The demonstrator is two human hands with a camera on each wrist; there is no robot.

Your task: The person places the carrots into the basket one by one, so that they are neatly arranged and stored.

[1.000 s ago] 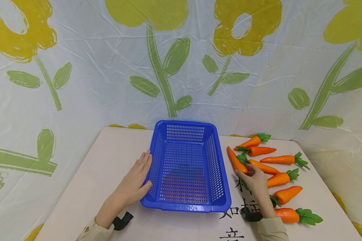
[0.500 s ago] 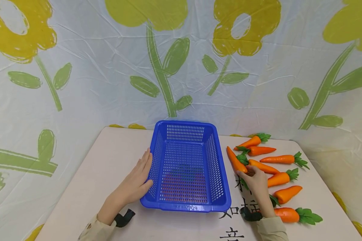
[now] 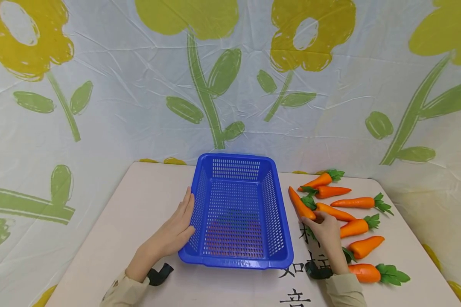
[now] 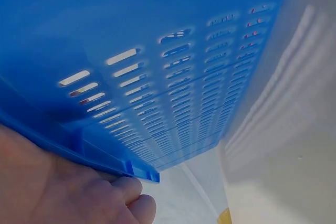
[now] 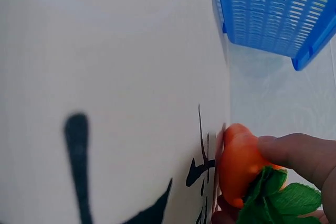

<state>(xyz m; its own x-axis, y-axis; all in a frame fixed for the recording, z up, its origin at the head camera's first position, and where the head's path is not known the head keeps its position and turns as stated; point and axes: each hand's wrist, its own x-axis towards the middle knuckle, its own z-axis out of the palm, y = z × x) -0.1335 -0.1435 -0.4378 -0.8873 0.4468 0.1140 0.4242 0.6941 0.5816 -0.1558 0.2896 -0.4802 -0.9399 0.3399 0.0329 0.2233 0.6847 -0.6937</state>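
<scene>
A blue perforated plastic basket stands mid-table, and a patterned patch shows through the holes of its bottom. My left hand rests against the basket's left rim with its fingers straight. In the left wrist view, the left hand lies along the outside of the rim. To the right of the basket, my right hand grips a carrot near its leafy end. The right wrist view has the thumb pressed on the orange carrot, its green leaves hanging toward the camera.
Several more carrots with green tops lie on the table's right side, among them a carrot at the front and a carrot behind it. Black characters mark the pale tabletop. A flower-printed cloth hangs behind.
My left hand has shifted slightly along the basket's rim, its fingers drawn closer together. The right hand stays on the same carrot.
</scene>
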